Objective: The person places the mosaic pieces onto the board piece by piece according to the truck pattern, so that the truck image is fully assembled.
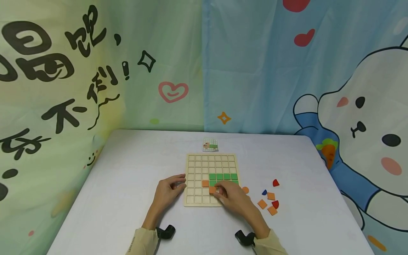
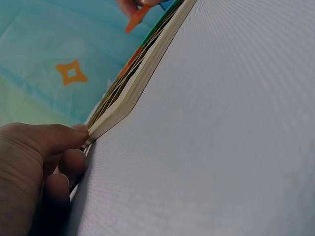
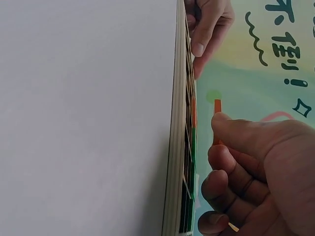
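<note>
A pale wooden grid board (image 1: 194, 202) lies on the white table. Green square tiles (image 1: 226, 176) and an orange square tile (image 1: 205, 183) sit in its cells. My right hand (image 1: 234, 196) pinches another orange square tile (image 1: 212, 190) between thumb and fingers over the lower grid; the right wrist view shows this tile (image 3: 217, 105) on edge, above the board. Part of the green tiles is hidden behind that hand. At the board's left edge rests my left hand (image 1: 170, 189), thumb and fingertips (image 2: 78, 130) touching the rim (image 2: 123, 108).
Right of the board lie loose orange squares (image 1: 271, 196), an orange round piece (image 1: 245, 190), red pieces (image 1: 275, 182) and a blue piece (image 1: 264, 192). A small picture card (image 1: 210, 145) is behind the board. Printed curtains (image 1: 255, 71) hang beyond the table.
</note>
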`<state>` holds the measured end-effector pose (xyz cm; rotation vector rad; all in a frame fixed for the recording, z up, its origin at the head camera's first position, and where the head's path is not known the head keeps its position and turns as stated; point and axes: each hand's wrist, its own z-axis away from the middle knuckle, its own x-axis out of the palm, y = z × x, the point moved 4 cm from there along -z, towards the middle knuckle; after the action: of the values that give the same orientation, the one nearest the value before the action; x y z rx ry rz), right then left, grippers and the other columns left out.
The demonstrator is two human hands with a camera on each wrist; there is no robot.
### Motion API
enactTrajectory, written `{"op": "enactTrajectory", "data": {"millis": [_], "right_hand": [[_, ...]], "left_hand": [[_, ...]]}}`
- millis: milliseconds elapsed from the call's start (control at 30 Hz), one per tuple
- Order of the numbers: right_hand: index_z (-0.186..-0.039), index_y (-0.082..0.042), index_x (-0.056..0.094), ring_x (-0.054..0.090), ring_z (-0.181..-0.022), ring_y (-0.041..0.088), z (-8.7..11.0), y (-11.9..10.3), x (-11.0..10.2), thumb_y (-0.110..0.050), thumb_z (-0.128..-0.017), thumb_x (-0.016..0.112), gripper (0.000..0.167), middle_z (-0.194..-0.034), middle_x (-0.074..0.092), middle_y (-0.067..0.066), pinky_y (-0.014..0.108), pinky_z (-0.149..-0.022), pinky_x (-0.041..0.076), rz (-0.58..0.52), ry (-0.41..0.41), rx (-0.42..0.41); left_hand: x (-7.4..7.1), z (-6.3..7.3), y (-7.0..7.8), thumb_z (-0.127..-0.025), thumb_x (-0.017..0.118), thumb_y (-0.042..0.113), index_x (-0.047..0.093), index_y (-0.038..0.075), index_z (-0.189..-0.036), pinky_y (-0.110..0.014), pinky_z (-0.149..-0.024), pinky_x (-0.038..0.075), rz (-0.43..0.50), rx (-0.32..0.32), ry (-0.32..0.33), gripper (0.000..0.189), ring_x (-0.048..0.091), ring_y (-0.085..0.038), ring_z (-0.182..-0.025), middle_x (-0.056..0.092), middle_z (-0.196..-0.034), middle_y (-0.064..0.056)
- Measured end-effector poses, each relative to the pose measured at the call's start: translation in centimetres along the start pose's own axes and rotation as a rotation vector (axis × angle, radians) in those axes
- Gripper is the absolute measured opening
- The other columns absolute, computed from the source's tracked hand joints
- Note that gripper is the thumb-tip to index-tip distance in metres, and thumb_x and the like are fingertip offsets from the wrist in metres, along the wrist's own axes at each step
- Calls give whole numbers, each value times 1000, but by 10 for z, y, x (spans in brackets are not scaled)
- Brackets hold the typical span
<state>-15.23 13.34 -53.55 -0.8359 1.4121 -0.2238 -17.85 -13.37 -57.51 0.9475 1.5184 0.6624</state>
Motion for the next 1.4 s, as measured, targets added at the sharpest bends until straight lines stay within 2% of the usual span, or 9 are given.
{"op": "enactTrajectory", "data": {"millis": [233, 700, 933, 1400], "right_hand": [[-120, -11, 75, 47, -70, 1, -10, 0, 7, -24, -100, 76, 25, -82, 60, -13, 21, -66, 43, 41, -9, 22], [-117, -6, 75, 48, -70, 1, -22, -10, 14, -20, -97, 78, 25, -80, 59, -10, 20, -66, 44, 15, 15, -28], [-119, -8, 75, 50, -73, 3, -29, -13, 18, -22, -99, 76, 24, -84, 61, -10, 21, -68, 44, 29, -2, 4], [-116, -8, 75, 51, -75, 5, -41, -17, 24, -23, -98, 77, 24, -84, 61, -9, 22, -69, 44, 39, -8, -9]], "left_hand": [[-1, 0, 0, -91, 84, 15, 83, 10, -111, -18, -58, 39, 2, 1, -4, 21, 49, 0, -61, 79, -127, -3], [-2, 1, 1, -92, 83, 15, 83, 9, -110, -18, -58, 40, 13, 25, -5, 19, 48, 0, -61, 78, -130, -4], [-2, 1, 1, -92, 83, 14, 84, 9, -110, -18, -58, 40, 18, 31, -6, 20, 48, 1, -61, 78, -129, -5], [-1, 0, 0, -92, 83, 14, 84, 10, -108, -18, -60, 41, 18, 28, -7, 17, 50, 0, -63, 79, -128, -4]]}}
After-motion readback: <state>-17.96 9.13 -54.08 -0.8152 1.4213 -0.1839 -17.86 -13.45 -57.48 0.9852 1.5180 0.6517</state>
